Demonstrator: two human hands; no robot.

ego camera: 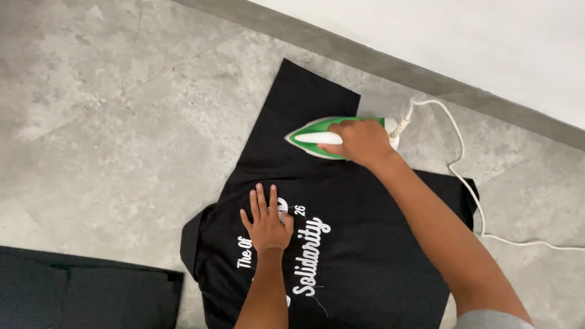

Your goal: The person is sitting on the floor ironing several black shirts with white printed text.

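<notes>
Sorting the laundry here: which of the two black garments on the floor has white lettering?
The spread black T-shirt under the left hand and the green-and-white iron. The folded black garment at lower left shows none.

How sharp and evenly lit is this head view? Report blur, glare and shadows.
Head view: soft, even light, no glare; the black shirt loses fold detail in its darkness; faint shadow under the right hand on the green-and-white iron; left hand sharp, little blur.
</notes>
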